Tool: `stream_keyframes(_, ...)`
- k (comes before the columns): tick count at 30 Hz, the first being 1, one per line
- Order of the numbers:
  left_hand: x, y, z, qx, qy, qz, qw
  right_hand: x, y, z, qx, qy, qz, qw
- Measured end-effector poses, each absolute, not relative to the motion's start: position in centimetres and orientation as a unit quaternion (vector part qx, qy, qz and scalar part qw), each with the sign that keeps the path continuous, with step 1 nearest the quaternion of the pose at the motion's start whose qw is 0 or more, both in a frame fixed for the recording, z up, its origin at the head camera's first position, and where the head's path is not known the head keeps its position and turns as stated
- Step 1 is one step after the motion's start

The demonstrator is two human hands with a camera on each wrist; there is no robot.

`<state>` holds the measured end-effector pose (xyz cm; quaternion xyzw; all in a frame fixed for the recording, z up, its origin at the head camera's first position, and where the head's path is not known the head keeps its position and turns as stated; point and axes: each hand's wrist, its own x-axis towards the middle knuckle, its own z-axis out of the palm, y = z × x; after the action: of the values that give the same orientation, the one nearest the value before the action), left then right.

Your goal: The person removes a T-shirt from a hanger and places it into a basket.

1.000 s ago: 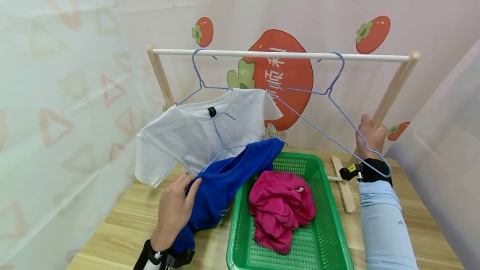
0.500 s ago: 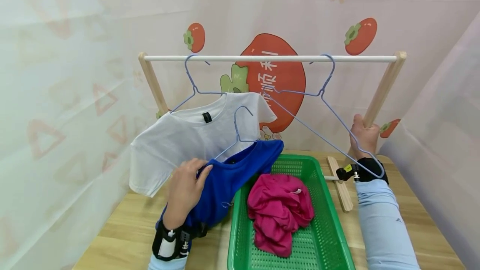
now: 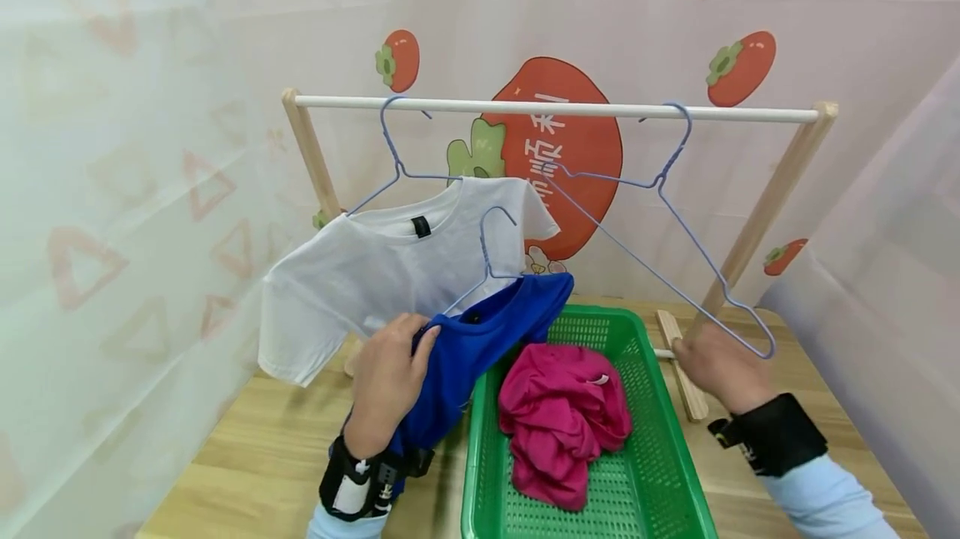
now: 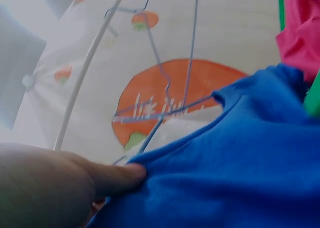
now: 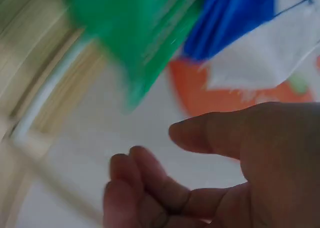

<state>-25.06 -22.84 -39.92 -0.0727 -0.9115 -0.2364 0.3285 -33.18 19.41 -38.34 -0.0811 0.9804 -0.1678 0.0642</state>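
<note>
My left hand (image 3: 386, 385) pinches a blue T-shirt (image 3: 465, 356) at its near shoulder, beside the neckline. A blue wire hanger (image 3: 486, 252) sits inside that shirt, its hook sticking up from the neck. In the left wrist view, the thumb (image 4: 120, 178) presses on the blue cloth; the fingers behind it are mostly hidden. My right hand (image 3: 723, 368) is off the rack post, low near the rack's foot, and blurred. The right wrist view shows its fingers (image 5: 147, 173) loosely bent, thumb apart, with nothing between them.
A white T-shirt (image 3: 390, 272) hangs from the rack rail (image 3: 480, 107) on a hanger at left. A bare blue hanger (image 3: 693, 235) hangs at right, near the wooden post (image 3: 780, 181). A green basket (image 3: 654, 422) holds a crumpled pink garment (image 3: 566, 422).
My right hand has let go of the rack's right post and come down toward the table. My left hand has moved rightward and forward with the blue T-shirt and its hanger.
</note>
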Motion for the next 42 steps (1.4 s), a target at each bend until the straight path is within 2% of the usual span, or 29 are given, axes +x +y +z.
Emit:
stream_keyframes(3, -24.9, -21.8, -40.0, -0.067, -0.91, -0.239, 0.333, -31.7, 15.2, -37.5, -0.131, 0.968, -0.216, 0.017)
stream_keyframes(5, -24.8, -21.0, -40.1, -0.061, -0.908, -0.244, 0.334, -31.4, 12.3, -36.7, -0.172, 0.947, -0.273, 0.012)
stream_keyframes(9, -24.6, -19.5, -40.7, -0.059, -0.905, -0.269, 0.325, -32.5, 6.7, -36.2, -0.206, 0.859, -0.458, 0.097)
stream_keyframes(12, -24.4, -18.3, -41.1, -0.062, -0.908, -0.283, 0.301, -33.5, 2.7, -36.9, -0.172, 0.783, -0.577, 0.156)
stream_keyframes(14, -24.2, -17.7, -41.4, -0.067, -0.914, -0.288, 0.279, -33.9, 0.4, -37.6, -0.136, 0.746, -0.631, 0.164)
stream_keyframes(16, -24.0, -17.3, -41.6, -0.074, -0.918, -0.291, 0.26, -34.2, -1.6, -38.2, -0.1, 0.727, -0.664, 0.145)
stream_keyframes(19, -23.7, -16.8, -41.8, -0.085, -0.922, -0.284, 0.248, -34.5, -3.6, -38.8, -0.068, 0.739, -0.665, 0.084)
stream_keyframes(23, -23.4, -16.7, -41.7, -0.098, -0.929, -0.251, 0.254, -35.3, -4.9, -38.6, -0.087, 0.785, -0.613, 0.007)
stream_keyframes(27, -23.0, -16.6, -41.4, -0.103, -0.937, -0.185, 0.279, -36.2, -5.2, -37.8, -0.122, 0.811, -0.571, -0.039)
stream_keyframes(31, -22.5, -16.5, -40.9, -0.128, -0.938, -0.127, 0.296, -37.1, -5.1, -37.0, -0.131, 0.833, -0.533, -0.074)
stream_keyframes(36, -21.9, -16.8, -40.0, -0.185, -0.935, -0.1, 0.286, -38.2, -4.9, -36.2, -0.129, 0.857, -0.485, -0.115)
stream_keyframes(42, -21.3, -17.8, -39.0, -0.253, -0.929, -0.077, 0.26, -39.6, -4.7, -35.4, -0.098, 0.877, -0.456, -0.114)
